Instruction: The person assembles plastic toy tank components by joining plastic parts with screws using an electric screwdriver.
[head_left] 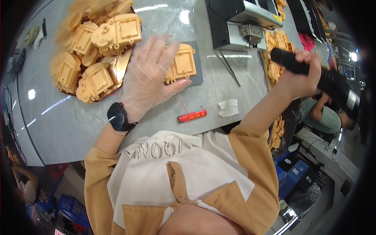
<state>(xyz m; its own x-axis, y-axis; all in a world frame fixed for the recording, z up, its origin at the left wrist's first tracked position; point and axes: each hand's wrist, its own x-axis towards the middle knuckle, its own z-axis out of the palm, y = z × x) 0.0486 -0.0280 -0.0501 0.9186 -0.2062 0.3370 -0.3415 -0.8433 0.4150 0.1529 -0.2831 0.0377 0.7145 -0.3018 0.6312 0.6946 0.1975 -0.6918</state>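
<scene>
In a clear plastic glove, my left hand (147, 72) has its fingers stretched out and apart over the left side of a yellow plastic housing (184, 62). The thumb lies along the near edge of that housing, which rests on a dark grey pad (198, 70). At far right, my bare right hand (305, 76) is closed around a black cylindrical hand tool (291, 60) with a silver band. The tool is raised above the table's right side. Its exact kind cannot be made out.
A heap of yellow housings (98, 78) sits left of my left hand. Tweezers (229, 68), a red stick-like pack (192, 116) and a white paper scrap (228, 108) lie on the grey table (156, 119). A black-and-silver machine (243, 31) stands behind. Another person (323, 117) is at right.
</scene>
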